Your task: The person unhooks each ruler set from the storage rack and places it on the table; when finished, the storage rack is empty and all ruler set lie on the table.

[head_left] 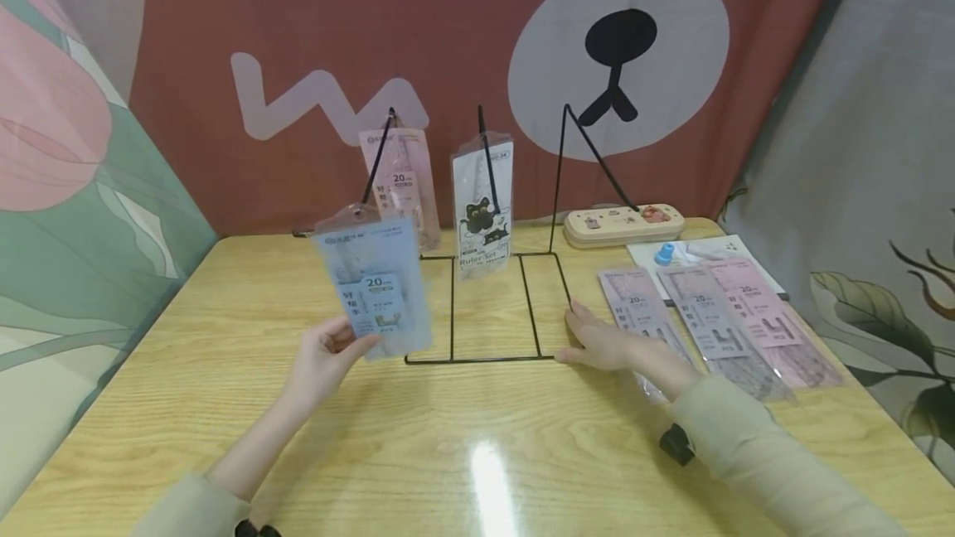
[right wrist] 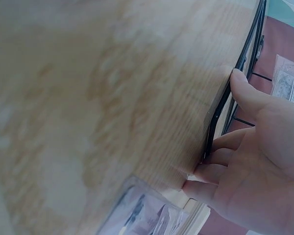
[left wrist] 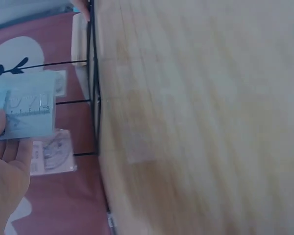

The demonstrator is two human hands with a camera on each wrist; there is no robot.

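My left hand [head_left: 324, 359] pinches the lower edge of a blue ruler set packet [head_left: 376, 288], thumb in front. The packet hangs slightly tilted, its top hole at the tip of the left prong of a black wire display rack [head_left: 481, 360]. Behind it on that prong hangs a pink ruler set packet [head_left: 406, 176]. On the middle prong is a white ruler set packet [head_left: 482, 205] with black cats. My right hand [head_left: 600, 342] rests at the rack's front right corner, thumb [right wrist: 241, 81] touching the front wire and fingers along the side. The right prong holds nothing.
Several pink and greyish packets [head_left: 705, 313] lie on the right of the wooden table [head_left: 403, 446]. Behind them are a white sheet [head_left: 746, 247], a small blue cap-like object [head_left: 664, 253] and a cream pencil case [head_left: 622, 226]. A patterned curtain [head_left: 313, 15] hangs at the back.
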